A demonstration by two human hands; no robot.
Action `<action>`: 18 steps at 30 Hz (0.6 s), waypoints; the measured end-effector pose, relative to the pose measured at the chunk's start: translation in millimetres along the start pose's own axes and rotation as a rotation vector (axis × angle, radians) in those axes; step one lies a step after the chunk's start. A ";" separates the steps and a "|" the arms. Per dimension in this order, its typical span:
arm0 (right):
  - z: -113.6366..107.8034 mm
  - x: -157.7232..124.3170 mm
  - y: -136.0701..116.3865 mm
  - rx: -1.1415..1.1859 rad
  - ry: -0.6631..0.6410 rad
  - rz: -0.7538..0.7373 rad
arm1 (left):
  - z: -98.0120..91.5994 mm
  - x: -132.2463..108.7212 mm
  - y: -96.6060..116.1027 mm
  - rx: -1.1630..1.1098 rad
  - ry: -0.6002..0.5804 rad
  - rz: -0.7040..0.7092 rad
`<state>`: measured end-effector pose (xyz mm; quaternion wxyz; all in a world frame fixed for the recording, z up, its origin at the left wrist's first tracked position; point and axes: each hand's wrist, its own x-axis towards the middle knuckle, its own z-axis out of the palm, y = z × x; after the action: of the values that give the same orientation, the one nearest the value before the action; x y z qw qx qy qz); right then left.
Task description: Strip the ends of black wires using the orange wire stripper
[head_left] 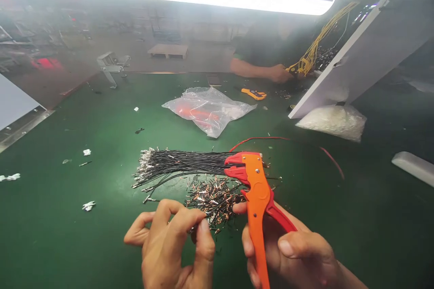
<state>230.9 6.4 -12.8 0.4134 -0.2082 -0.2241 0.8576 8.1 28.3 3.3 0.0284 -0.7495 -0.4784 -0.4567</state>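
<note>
My right hand (pixel 298 248) is wrapped around an orange and red wire stripper (pixel 259 194), which stands nearly upright with its red jaws at the top left. My left hand (pixel 176 239) is closed in a pinch, thumb against index finger; a bit of black wire (pixel 208 212) appears at the fingertips, most of it hidden. Just beyond the fingers lies a heap of short black wire offcuts (pixel 213 198), some with copper-coloured ends. Behind that, a bundle of black wires (pixel 193 161) lies sideways with metal terminals at its left end. The stripper's jaws cover part of the bundle's right end.
A clear plastic bag (pixel 210 110) with orange contents lies farther back, beside a yellow tool (pixel 253 94). A white-filled bag (pixel 334 122) rests by the slanted panel (pixel 356 54) at right. Across the table a person's hand (pixel 280 73) is near yellow wires (pixel 310 56).
</note>
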 end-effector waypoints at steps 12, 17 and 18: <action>-0.1 3.3 7.2 0.085 -0.077 -0.043 | 12.4 -3.4 1.5 0.156 0.010 0.078; 3.2 -2.3 13.7 -0.046 -0.023 0.056 | 10.3 -2.4 9.8 0.190 0.004 0.015; 4.5 -2.4 14.8 -0.077 -0.011 0.066 | 9.6 -1.8 12.6 0.197 0.007 -0.003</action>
<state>220.7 -4.7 -16.9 0.3753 -0.2265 -0.2521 0.8627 23.5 24.8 1.4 0.1031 -0.7408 -0.5219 -0.4100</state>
